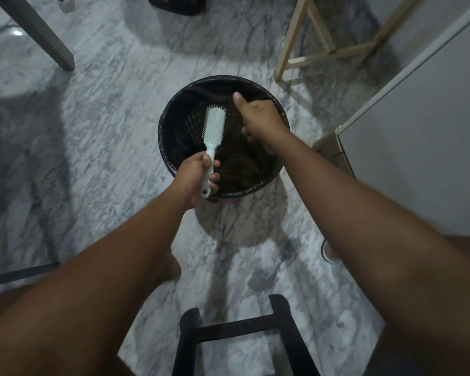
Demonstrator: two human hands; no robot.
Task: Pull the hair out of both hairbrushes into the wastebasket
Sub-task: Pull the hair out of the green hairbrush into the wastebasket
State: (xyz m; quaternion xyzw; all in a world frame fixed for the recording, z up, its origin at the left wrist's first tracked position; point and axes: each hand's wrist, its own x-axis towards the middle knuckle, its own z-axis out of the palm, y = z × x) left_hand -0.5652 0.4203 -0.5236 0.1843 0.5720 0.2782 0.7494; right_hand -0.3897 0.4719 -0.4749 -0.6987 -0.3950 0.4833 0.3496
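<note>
A pale mint hairbrush (214, 128) points away from me over a round wastebasket (168, 147) lined with a black bag. My left hand (197, 180) grips the brush by its handle at the basket's near rim. Its bristles face up and to the right. My right hand (258, 122) hovers over the basket's right half, to the right of the brush head, thumb raised and fingers curled under. Whether it pinches any hair is hidden. Only one hairbrush is in view.
The basket stands on a grey marble floor (92, 131). A black stool frame (236, 332) is close in front of me, a pale wooden frame (310, 55) behind the basket, a white cabinet (418, 131) on the right, a grey table leg (38, 33) at upper left.
</note>
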